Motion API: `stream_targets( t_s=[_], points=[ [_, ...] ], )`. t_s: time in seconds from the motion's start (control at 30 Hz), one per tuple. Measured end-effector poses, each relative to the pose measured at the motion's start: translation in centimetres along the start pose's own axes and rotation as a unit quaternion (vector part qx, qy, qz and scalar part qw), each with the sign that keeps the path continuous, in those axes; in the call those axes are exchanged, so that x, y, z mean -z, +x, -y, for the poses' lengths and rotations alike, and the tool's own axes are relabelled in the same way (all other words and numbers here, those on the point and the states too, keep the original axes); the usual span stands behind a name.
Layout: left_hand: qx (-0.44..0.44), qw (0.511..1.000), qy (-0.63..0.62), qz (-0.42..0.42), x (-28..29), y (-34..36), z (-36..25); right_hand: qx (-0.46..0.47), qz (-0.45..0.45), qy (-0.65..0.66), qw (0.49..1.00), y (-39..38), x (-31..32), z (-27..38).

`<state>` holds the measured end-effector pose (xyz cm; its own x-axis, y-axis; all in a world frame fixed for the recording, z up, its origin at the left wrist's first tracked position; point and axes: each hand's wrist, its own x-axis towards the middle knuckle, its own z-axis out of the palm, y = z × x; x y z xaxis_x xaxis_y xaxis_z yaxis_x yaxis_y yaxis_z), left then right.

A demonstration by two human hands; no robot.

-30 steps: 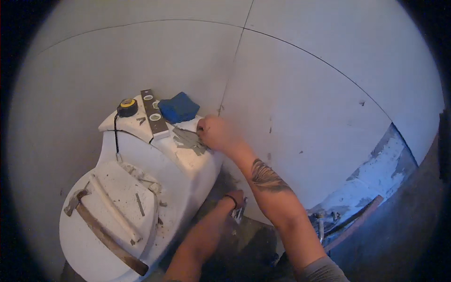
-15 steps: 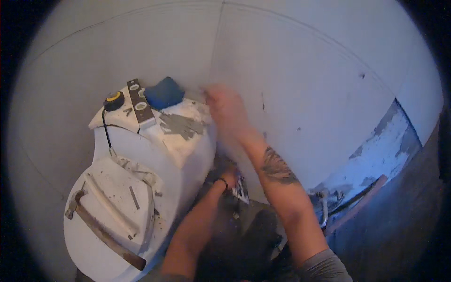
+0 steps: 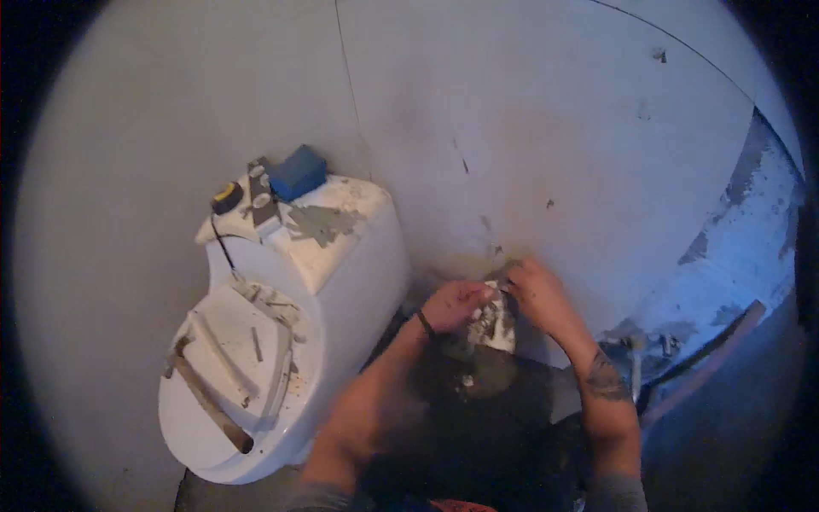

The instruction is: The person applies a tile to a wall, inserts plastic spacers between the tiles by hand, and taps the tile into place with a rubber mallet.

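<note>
Low in front of the pale wall (image 3: 478, 111), both my hands meet at a flat whitish piece (image 3: 503, 333) smeared with dark grey; its kind is unclear. My left hand (image 3: 461, 305), a dark band at its wrist, is closed on the upper left edge of the piece. Beside it, on the right, my right hand (image 3: 537, 294) has its fingers pinched together near the top of the piece. Whatever is between those fingers is too small and dim to make out.
To the left stands a white toilet (image 3: 358, 256). Its tank bears a blue sponge (image 3: 299, 173), a level (image 3: 262, 192), a tape measure (image 3: 228, 198) and grey smears. A hammer (image 3: 205, 397) and a pale stick (image 3: 220, 358) lie on its lid. At right, a pipe (image 3: 636, 371) stands by a patchy wall.
My right hand has come down from the wall beside the tank to my left hand. My left hand has risen slightly with the smeared piece. The view has shifted.
</note>
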<state>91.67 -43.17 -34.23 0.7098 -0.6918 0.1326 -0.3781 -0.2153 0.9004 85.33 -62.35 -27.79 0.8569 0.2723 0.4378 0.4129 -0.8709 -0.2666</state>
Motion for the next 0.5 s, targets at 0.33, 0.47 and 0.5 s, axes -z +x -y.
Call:
stream_targets(
  t_s=[0.33, 0.47, 0.5],
  points=[
    [0.040, 0.975, -0.067, -0.209, -6.2, 2.9, -1.5, -0.032, -0.119, 0.048, 0.991, -2.3, -1.1, -2.0],
    [0.050, 0.963, -0.111, -0.241, -7.1, 2.8, -1.0, -0.054, -0.131, 0.056, 0.988, -2.7, -2.3, -1.7],
    [0.046, 0.961, -0.110, -0.249, -7.1, 2.5, -1.2, -0.037, -0.132, 0.058, 0.989, -2.6, -2.4, -1.3]
  ],
)
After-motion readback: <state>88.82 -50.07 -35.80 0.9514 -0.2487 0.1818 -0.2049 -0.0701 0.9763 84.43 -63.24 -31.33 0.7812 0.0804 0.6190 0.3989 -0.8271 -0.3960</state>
